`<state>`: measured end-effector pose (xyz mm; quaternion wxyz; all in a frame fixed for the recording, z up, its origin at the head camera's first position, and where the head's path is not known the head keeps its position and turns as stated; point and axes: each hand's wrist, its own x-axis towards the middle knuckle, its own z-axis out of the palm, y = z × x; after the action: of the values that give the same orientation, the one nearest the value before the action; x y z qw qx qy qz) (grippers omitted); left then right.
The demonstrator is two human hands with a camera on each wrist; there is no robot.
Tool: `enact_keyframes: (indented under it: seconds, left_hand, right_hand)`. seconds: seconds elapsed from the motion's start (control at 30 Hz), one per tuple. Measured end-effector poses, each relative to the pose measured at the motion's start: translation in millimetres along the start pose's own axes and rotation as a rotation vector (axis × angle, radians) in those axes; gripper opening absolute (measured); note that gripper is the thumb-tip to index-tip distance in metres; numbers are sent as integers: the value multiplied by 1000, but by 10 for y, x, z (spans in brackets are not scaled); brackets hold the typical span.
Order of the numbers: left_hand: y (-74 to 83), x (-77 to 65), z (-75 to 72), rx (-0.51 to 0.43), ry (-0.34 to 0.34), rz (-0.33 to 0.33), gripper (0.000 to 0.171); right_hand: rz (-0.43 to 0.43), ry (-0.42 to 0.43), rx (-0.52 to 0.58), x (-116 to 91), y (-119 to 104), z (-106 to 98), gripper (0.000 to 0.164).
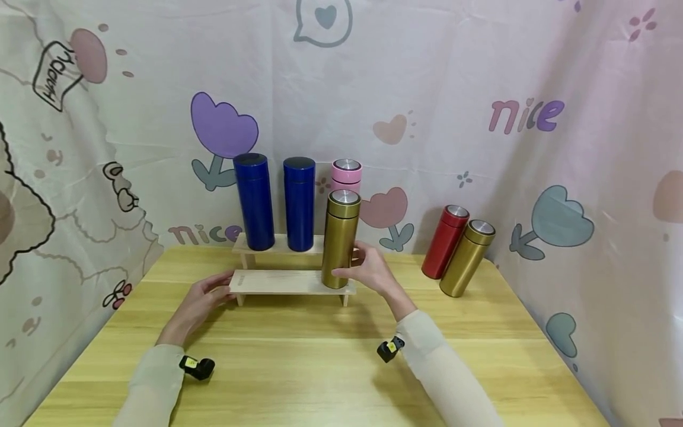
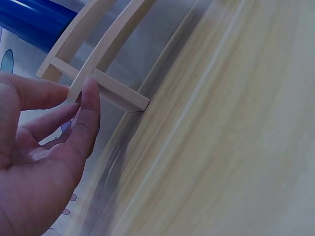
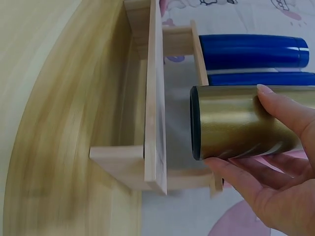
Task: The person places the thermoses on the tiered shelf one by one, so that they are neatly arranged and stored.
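My right hand grips a gold vacuum flask low on its body, thumb on one side and fingers on the other. The flask is upright over the right end of the lower tier of a two-tier wooden rack. A gap shows between its dark base and the board in the right wrist view. At the rack's left end, my left hand pinches the lower board's edge between thumb and fingers. Two blue flasks and a pink flask stand on the upper tier; the gold one partly hides the pink.
A red flask and a second gold flask stand close together on the wooden table, right of the rack. A printed cloth hangs behind the table. Each sleeve carries a small black wrist camera.
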<state>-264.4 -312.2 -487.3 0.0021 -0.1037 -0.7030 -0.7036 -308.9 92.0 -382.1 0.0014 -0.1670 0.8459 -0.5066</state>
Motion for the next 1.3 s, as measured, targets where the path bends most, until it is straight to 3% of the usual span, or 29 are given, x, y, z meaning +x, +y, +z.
enact_keyframes:
  seconds: [0.37, 0.63, 0.93, 1.3]
  left_hand:
    - [-10, -9, -2, -6, -6, 2, 61]
    - [0, 7, 13, 15, 1, -16, 60]
    - [29, 1, 3, 22, -3, -17, 60]
    - [16, 5, -1, 43, 10, -31, 61]
  right_hand:
    - [-50, -46, -24, 142, -139, 306, 57]
    - [-69, -74, -24, 238, -258, 533, 76]
    - [-108, -91, -116, 323, -389, 816, 76]
    - [-85, -99, -105, 415, -521, 1153, 81]
